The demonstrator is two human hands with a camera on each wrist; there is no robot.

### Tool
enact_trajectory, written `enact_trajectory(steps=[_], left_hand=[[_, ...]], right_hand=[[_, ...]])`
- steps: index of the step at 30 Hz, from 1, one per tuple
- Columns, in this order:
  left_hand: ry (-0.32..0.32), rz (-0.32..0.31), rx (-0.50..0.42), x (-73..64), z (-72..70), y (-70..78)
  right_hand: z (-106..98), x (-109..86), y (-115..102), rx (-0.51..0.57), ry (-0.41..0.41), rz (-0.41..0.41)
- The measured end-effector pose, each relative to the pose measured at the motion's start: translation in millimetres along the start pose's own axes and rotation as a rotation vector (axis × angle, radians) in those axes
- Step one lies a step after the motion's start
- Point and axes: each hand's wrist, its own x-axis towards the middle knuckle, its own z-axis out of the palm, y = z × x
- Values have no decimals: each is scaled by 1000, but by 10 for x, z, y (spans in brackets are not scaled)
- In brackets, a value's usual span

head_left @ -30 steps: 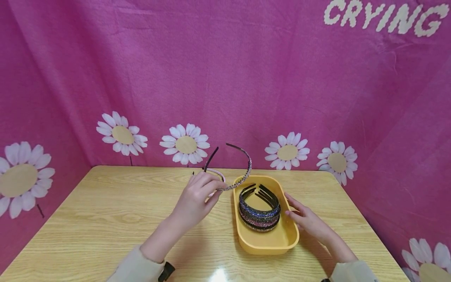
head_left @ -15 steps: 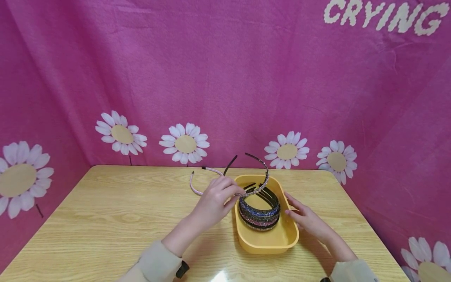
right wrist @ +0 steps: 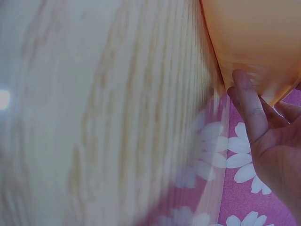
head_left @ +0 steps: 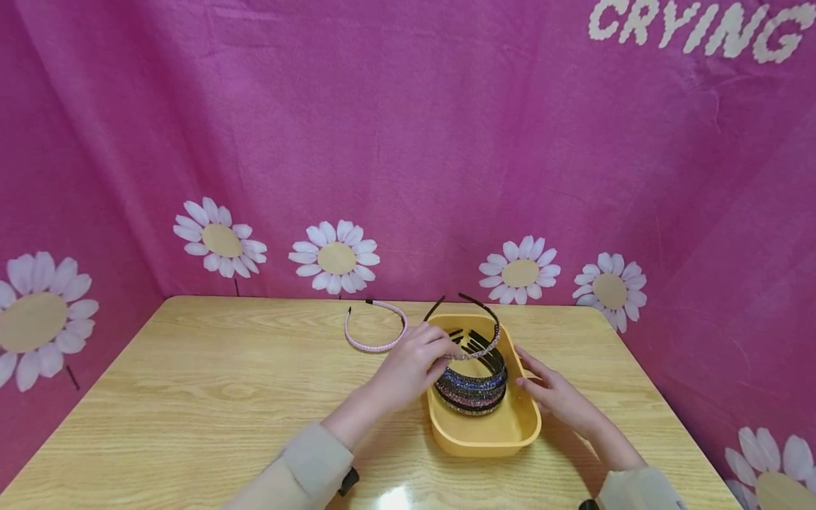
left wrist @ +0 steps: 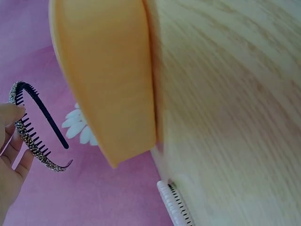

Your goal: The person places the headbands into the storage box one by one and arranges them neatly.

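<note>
My left hand (head_left: 411,363) pinches a glittery headband (head_left: 494,336) at its decorated middle and holds it above the yellow bin (head_left: 486,448). In the left wrist view, thumb and fingers close on this headband (left wrist: 34,147), whose inner side has black comb teeth and black ends. Inside the bin lies a stack of sparkly headbands (head_left: 472,400) in blue, pink and dark tones, partly covered by the held one. My right hand (head_left: 562,402) rests against the bin's right side; the right wrist view shows its extended fingers touching the outer wall (right wrist: 254,42).
Left of the bin, toward the table's back edge, a pale pink headband (head_left: 374,348) lies on the wooden table (head_left: 210,397). A magenta cloth (head_left: 408,142) with white daisies hangs behind and along both sides.
My left hand has carried the glittery headband rightward and lower, from left of the bin to over the stack. The pink headband now shows fully. The right hand and bin stay put.
</note>
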Motion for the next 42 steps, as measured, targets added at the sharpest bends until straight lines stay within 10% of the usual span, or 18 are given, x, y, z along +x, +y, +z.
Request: enact_trajectory(steps=[17, 42], left_hand=[[-180, 3, 96, 43, 345, -119], [-322, -13, 122, 64, 417, -142]], right_hand=[[-13, -1, -12, -19, 1, 1], [-5, 3, -7, -28, 1, 0]])
